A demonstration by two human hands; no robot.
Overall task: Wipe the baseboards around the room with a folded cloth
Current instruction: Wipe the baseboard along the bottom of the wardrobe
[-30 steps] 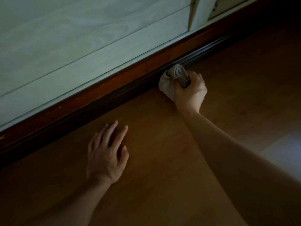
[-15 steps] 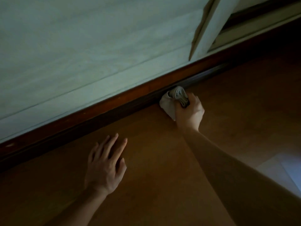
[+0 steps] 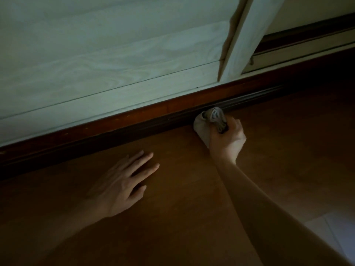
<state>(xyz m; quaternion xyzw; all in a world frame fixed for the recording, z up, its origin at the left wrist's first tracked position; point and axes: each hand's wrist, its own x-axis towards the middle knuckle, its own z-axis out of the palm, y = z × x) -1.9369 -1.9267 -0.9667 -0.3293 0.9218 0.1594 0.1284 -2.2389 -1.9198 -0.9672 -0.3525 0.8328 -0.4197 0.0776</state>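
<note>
A dark reddish-brown baseboard runs diagonally from lower left to upper right, between the pale wood-grain panel and the floor. My right hand grips a bunched light grey cloth and holds it against the lower edge of the baseboard where it meets the floor. My left hand lies flat on the wooden floor, fingers straight and spread, a short way in front of the baseboard and to the left of the cloth.
A pale wood-grain panel rises above the baseboard. A white upright frame stands at the upper right, with a track or sill beyond it. A light tile patch shows at the lower right. The room is dim.
The view has tilted up, so both hands sit lower in the frame. The cloth stays pressed to the baseboard, and the left hand stays flat on the floor.
</note>
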